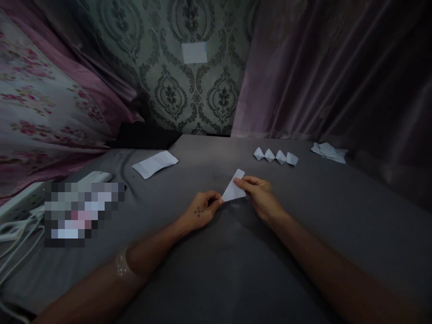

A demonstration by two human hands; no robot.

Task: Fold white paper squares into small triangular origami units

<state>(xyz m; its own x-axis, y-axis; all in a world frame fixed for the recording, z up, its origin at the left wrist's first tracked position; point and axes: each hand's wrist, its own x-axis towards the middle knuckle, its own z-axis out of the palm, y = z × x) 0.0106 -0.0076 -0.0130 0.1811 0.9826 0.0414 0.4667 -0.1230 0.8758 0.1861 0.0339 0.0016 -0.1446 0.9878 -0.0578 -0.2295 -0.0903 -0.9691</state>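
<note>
A folded piece of white paper, roughly triangular, is held between both hands just above the grey cloth surface. My left hand pinches its narrow corner at the lower left between thumb and fingertips. On the opposite side, my right hand grips the paper's right edge, with the thumb lying over its face. The fingers of the right hand behind the paper are partly hidden. Farther back on the right stands a row of several small folded white paper shapes, pointed at the top.
A stack of white paper sheets lies at the back left. Crumpled white paper sits at the far right. White cables and a power strip run along the left edge, beside a pixelated patch. Curtains and patterned wallpaper close off the back.
</note>
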